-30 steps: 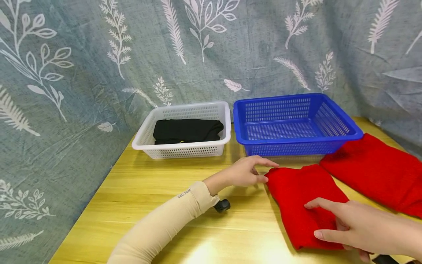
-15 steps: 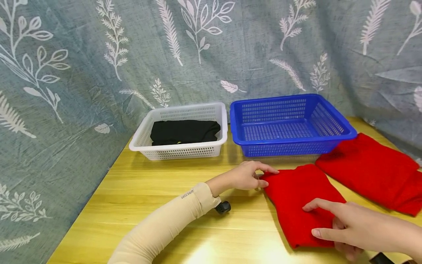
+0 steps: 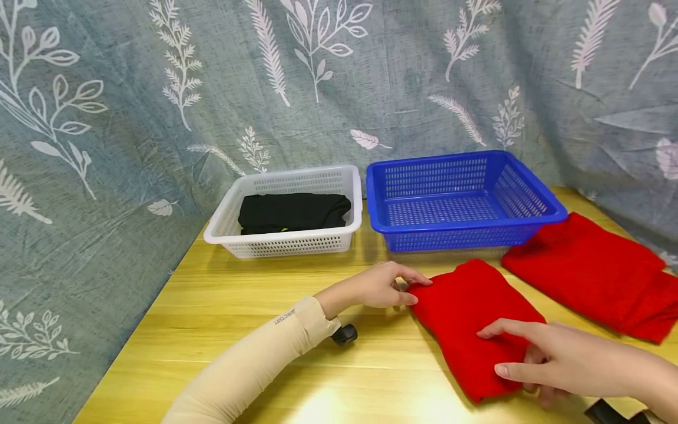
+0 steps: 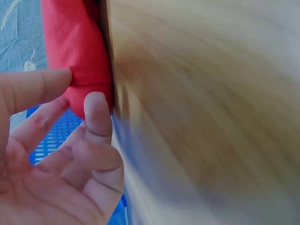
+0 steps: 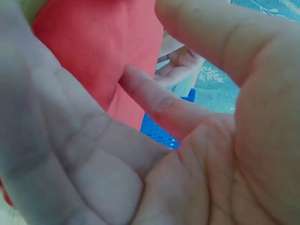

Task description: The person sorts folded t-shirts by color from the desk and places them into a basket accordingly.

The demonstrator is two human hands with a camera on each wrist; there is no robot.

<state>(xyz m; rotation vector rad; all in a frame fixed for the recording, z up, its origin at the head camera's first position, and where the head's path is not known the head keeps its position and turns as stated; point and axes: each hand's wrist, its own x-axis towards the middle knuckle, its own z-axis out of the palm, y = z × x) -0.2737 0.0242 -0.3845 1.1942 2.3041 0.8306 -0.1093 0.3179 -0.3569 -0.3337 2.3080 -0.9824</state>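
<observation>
I've got the left hand (image 3: 377,286) touching a red cloth (image 3: 466,309), can't tell if it's pinching; right hand (image 3: 564,360) loosely spread on it, blue basket (image 3: 457,238) just behind.

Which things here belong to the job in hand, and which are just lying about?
In the job:
left hand
right hand
nearer red cloth, at their fingertips

Seemingly just lying about, untouched:
farther red cloth
blue basket
white basket
black cloth inside it
</observation>
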